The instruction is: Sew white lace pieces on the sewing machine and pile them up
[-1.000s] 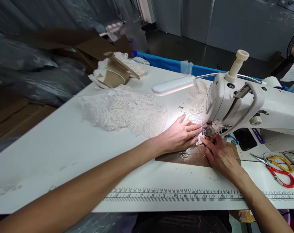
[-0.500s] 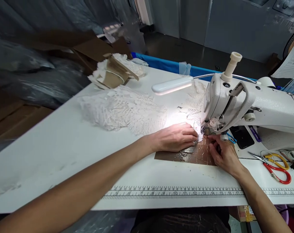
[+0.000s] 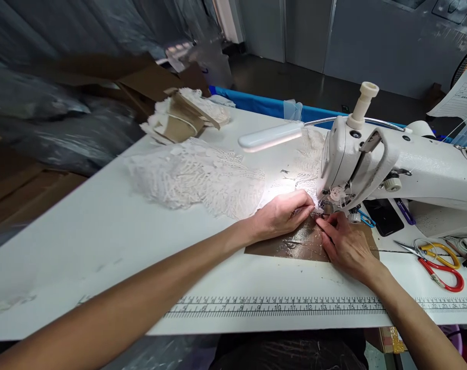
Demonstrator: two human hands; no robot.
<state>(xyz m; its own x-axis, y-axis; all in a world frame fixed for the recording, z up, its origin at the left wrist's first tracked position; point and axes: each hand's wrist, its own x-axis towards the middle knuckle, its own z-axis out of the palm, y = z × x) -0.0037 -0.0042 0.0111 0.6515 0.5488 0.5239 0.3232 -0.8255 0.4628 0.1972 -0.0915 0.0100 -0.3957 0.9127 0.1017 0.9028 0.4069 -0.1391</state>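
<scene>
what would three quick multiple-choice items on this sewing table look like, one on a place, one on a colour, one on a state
1. Where do the red-handled scissors lie?
A. right of the sewing machine's needle
B. on the lace pile
C. on the floor

2. What colour is the patch under the hands?
A. blue
B. brown
C. green

3. How is the lamp?
A. unlit
B. lit
C. fallen over

Answers: 1 A, they rest on the table by the sewing machine. 2 B, it shows brown between the left hand and right hand. 3 B, bright light falls on the lace.
</scene>
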